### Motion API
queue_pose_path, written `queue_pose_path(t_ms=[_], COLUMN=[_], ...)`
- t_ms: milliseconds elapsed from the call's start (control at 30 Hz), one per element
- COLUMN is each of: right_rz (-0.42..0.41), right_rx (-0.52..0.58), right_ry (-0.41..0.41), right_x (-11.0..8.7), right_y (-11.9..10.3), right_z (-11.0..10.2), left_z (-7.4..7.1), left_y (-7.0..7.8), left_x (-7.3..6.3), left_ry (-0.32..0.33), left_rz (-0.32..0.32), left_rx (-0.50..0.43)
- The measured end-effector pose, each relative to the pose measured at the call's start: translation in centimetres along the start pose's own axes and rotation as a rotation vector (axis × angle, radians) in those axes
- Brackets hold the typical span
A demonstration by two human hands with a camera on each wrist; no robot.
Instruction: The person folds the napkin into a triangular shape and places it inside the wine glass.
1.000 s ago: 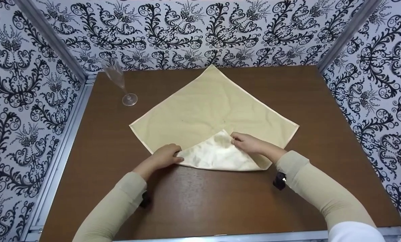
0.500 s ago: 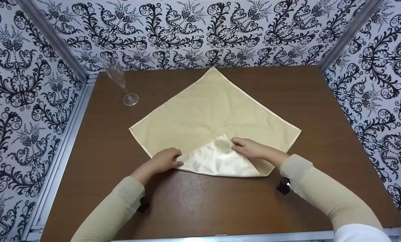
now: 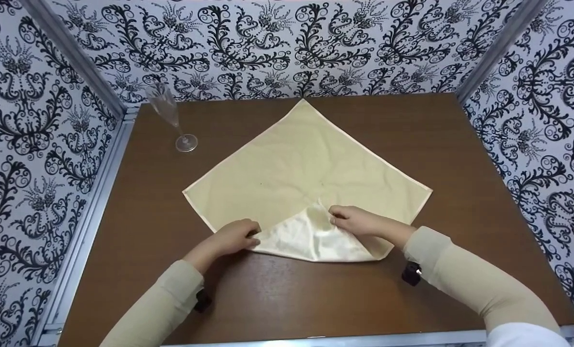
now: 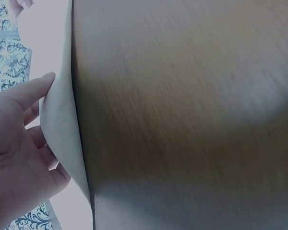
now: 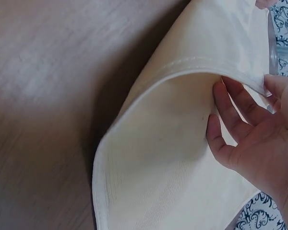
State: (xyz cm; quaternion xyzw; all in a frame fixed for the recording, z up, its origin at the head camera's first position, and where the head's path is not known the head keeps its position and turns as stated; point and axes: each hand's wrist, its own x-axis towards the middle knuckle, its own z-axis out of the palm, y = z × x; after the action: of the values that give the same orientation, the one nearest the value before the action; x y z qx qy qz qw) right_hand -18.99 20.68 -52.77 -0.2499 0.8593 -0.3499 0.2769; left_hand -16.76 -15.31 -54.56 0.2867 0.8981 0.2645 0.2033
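A pale yellow cloth napkin (image 3: 287,164) lies on the table like a diamond, one corner towards the back wall. Its near corner is folded back over the middle, and the shiny cream underside (image 3: 292,238) shows there. My left hand (image 3: 233,236) grips the left end of the fold; in the left wrist view the thumb (image 4: 41,88) lies on the cloth and the fingers curl against it. With thumb and fingers, my right hand (image 3: 359,220) pinches the folded flap's right edge near its tip. In the right wrist view the flap (image 5: 153,129) arches up off the layer below.
An upright clear champagne flute (image 3: 186,143) stands at the back left of the brown wooden table (image 3: 137,231). Black-and-white patterned walls (image 3: 267,48) enclose the back and both sides. A metal rail (image 3: 287,343) runs along the front edge.
The whole napkin has slid a little towards the front edge, with both hands moving along with it. The fold stays gripped, and the flute has not moved.
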Motion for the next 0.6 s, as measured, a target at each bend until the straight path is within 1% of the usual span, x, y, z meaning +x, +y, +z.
queue_pose_path(t_ms=[100,300,400,533,600], right_rz=[-0.001,-0.031,-0.027,-0.020,-0.017], right_rx=[-0.009,0.022,0.031,0.010,0.007], right_ry=[0.047,0.187,0.226,0.272,0.291], right_x=[-0.2,-0.3,-0.2,0.1,0.3], right_y=[-0.3,-1.5,-1.9,-2.3,-2.5], right_z=[0.0,-0.9,-1.4,-2.0,-2.3], left_z=[0.0,-0.3,-0.5,-0.8,-0.9], left_y=[0.0,0.3,0.3,0.1,0.1], left_x=[-0.1,-0.2,-0.2,-0.3,-0.4], left_ry=[-0.003,-0.008,0.025,0.069,0.086], left_rz=[-0.015,-0.047,-0.029,-0.009,-0.011], left_rx=[-0.027,-0.114,-0.119,-0.110,-0.113])
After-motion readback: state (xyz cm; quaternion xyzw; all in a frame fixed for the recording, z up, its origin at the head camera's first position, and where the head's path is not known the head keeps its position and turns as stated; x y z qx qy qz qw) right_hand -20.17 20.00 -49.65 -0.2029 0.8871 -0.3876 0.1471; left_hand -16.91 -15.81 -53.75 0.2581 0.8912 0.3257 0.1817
